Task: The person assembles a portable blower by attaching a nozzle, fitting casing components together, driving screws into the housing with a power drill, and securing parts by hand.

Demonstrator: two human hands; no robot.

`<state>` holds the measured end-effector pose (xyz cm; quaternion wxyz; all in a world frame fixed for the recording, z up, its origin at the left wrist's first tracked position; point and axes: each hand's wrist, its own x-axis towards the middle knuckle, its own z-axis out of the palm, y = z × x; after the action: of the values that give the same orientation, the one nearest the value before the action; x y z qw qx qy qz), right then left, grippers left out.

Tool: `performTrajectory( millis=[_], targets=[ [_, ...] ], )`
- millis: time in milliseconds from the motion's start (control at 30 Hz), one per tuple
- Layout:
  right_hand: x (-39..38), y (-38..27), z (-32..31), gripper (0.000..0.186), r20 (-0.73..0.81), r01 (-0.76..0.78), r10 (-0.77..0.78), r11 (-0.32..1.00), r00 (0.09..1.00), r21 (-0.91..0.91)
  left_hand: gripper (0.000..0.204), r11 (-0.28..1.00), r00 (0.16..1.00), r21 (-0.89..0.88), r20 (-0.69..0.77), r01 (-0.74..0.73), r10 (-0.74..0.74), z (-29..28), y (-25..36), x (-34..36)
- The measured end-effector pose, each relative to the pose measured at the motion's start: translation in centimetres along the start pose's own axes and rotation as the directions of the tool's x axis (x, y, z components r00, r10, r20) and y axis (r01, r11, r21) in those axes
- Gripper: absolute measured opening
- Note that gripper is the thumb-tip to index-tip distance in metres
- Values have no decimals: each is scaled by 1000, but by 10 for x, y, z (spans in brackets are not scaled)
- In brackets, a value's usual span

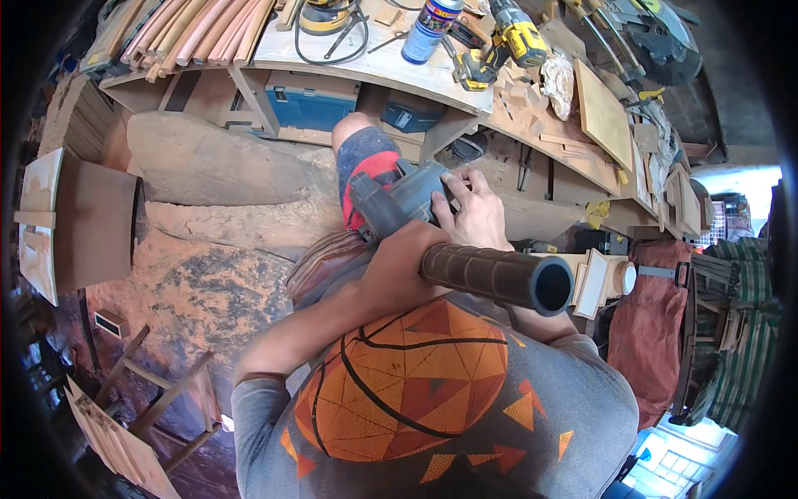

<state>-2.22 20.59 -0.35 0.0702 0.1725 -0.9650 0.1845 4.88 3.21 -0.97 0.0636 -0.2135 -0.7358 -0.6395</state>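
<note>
A dark grey tool body (399, 195), with chunky moulded parts, lies over my bent leg in its blue and red shorts. A brown ribbed tube (490, 273) runs from beside it toward the right, its round hollow end facing up at me. My left hand (405, 264) is closed around the tool near the root of the tube; the fingers' undersides are hidden. On the far right side of the body rests my right hand (475, 212), thumb and curled fingers gripping its edge. The tool's exact kind and its underside cannot be made out.
A wooden bench (453, 91) ahead carries a blue spray can (431, 32), a yellow drill (519, 37), a sander (324, 15) and wooden rods (195, 33). Blue cases (307, 104) sit beneath. A brown box (96, 224) stands left; a red cloth (648, 333) hangs right.
</note>
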Motion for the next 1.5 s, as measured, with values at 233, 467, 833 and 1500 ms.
performTrajectory(
  millis=[233, 467, 833, 1500],
  targets=[
    [11, 23, 3, 28, -12, 216, -217, 962, 976, 167, 42, 998, 1000, 59, 3, 26, -26, 0, -4, -3],
    [40, 61, 1, 23, 76, 468, -513, 826, 855, 315, 44, 994, 997, -87, -31, 69, -72, -14, -5, -17],
    [89, 33, 5, 28, 344, 52, -209, 909, 915, 413, 54, 999, 994, -21, -103, 31, -33, -23, -16, -32],
    [134, -9, 11, 16, 383, 757, -788, 594, 481, 271, 50, 954, 928, -300, -351, 11, -121, -47, -29, -44]
  ],
)
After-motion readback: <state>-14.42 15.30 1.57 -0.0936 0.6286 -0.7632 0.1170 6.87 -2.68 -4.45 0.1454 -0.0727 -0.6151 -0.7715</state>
